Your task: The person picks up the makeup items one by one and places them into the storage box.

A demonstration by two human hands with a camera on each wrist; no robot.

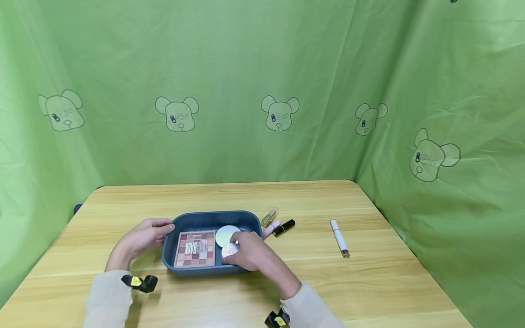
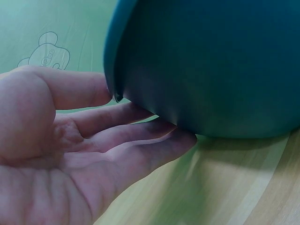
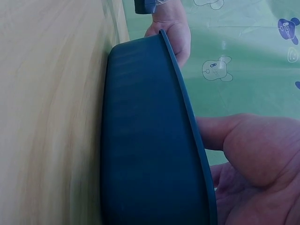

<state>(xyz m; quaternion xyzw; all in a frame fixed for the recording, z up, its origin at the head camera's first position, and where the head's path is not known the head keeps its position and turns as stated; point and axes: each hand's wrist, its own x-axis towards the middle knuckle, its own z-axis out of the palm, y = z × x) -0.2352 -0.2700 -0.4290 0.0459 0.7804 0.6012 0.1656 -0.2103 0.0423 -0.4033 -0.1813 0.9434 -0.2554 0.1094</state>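
A dark blue tray point(image 1: 210, 270) rests on the wooden table. My left hand point(image 1: 144, 237) holds its left end, thumb at the rim and long fingers against the outer wall point(image 2: 220, 84). Inside, an eyeshadow palette point(image 1: 195, 249) lies on the left, with a round white disc point(image 1: 226, 235) to its right. My right hand point(image 1: 247, 251) reaches into the right part and pinches a smaller, shiny round white compact point(image 1: 229, 250), partly covered by the fingers. In the right wrist view, the tray's wall hides the fingertips of my right hand point(image 3: 262, 164).
Right of the tray lie a clear and gold tube point(image 1: 269, 217), a pale pink tube point(image 1: 271, 228) and a black lipstick tube point(image 1: 284, 227). Farther right is a long white tube point(image 1: 339, 238) with a brown end. Green curtains point(image 1: 229, 150) hang behind and beside the table point(image 1: 328, 291).
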